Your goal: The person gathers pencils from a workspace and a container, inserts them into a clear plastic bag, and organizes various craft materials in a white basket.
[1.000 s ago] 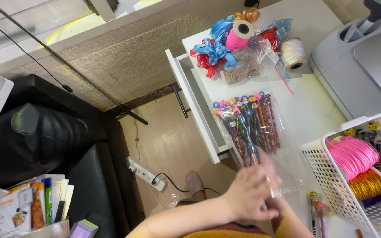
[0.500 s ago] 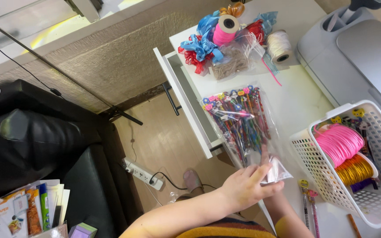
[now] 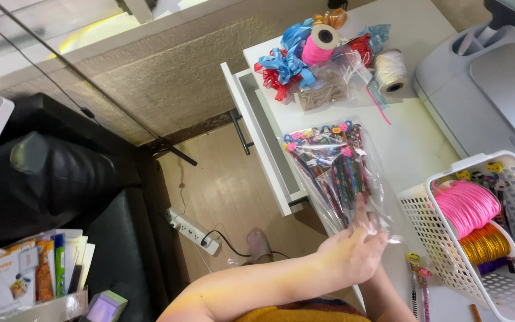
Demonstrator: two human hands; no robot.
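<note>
Two hands at the near end of the white desk [image 3: 415, 137], both on the clear bag of pencils [image 3: 335, 170]. Your left hand [image 3: 353, 253] covers the bag's near end, fingers together and laid flat over the plastic, tips on the pencils. Your right hand [image 3: 382, 241] is mostly hidden behind the left; only a bit shows by the bag's near corner, so I can't tell how its fingers sit.

The bag lies flat on the desk along its left edge, just beside the open drawer [image 3: 263, 131]. It holds a packed bundle of multicoloured pencils, their small figure toppers at the far end.

The white mesh basket [image 3: 430, 238] sits right of the bag, near but not touching. Inside: a spool of pink cord [image 3: 466, 206], a spool of gold cord [image 3: 484, 243] next to it, a few topper pencils along the far wall.

At the far end of the desk, a second clear bag [image 3: 329, 89] holds tan twine. Against it, a pile of blue and red ribbon bows [image 3: 287, 65], a pink ribbon roll [image 3: 320, 45] and a white twine cone [image 3: 391, 71].

Loose pencils [image 3: 418, 280] lie on the desk by your right forearm. The drawer's inside isn't visible enough to read its contents.
</note>
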